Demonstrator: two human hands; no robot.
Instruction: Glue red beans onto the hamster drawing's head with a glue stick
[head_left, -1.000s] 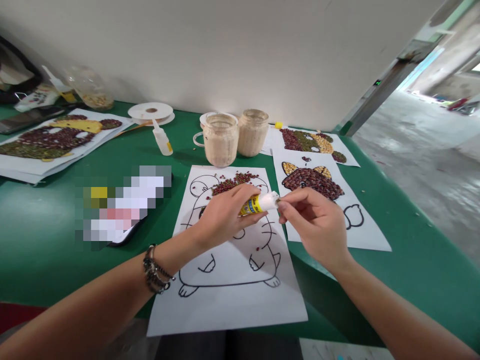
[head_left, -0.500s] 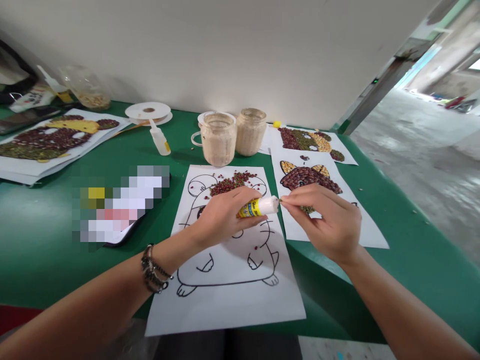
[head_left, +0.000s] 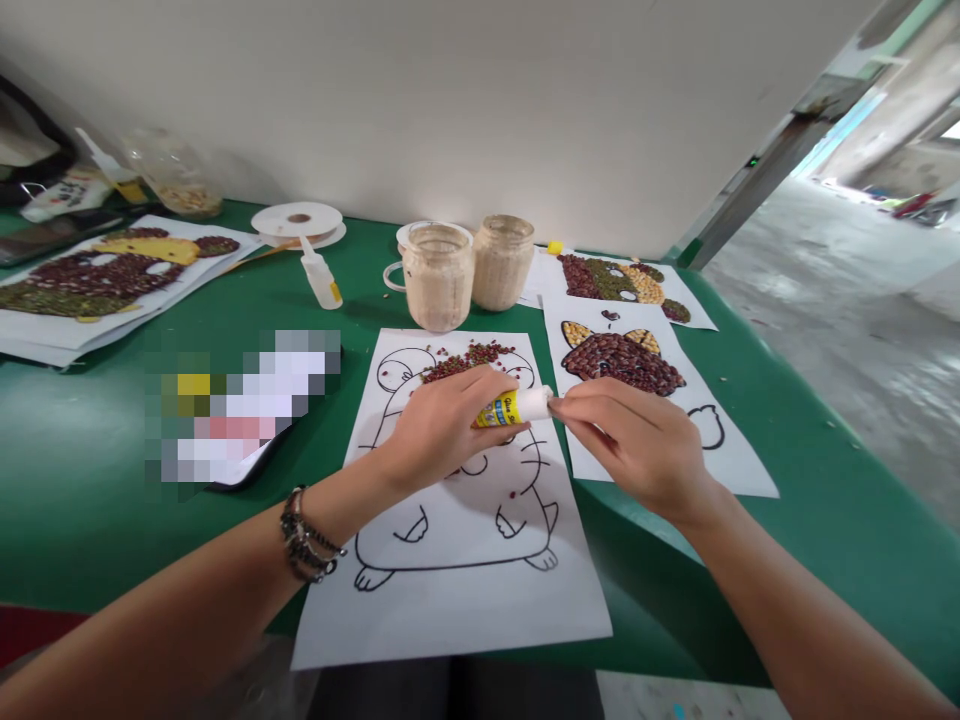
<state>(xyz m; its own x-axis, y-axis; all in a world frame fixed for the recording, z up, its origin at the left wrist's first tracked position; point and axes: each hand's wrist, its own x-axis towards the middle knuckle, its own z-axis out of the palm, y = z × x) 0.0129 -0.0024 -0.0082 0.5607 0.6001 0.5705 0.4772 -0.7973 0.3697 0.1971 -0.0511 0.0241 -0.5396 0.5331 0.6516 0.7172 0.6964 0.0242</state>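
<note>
Left hand (head_left: 448,420): grip clamped on glue stick (head_left: 528,404), above drawing (head_left: 450,615). Right hand (head_left: 645,448): fingertips together at stick's white end; contents unclear.

The left hand (head_left: 450,420) hides the rear of the glue stick (head_left: 514,406) and part of the animal drawing (head_left: 465,530) beneath. Anything between the pinched fingertips of the right hand (head_left: 641,445) is too small to tell; that hand also covers part of the fox picture (head_left: 622,363). Left of the left hand, the phone (head_left: 255,425) has a pixelated screen; farther left, the view's edge cuts off a bean mosaic (head_left: 112,275) and a bag (head_left: 22,150).
</note>
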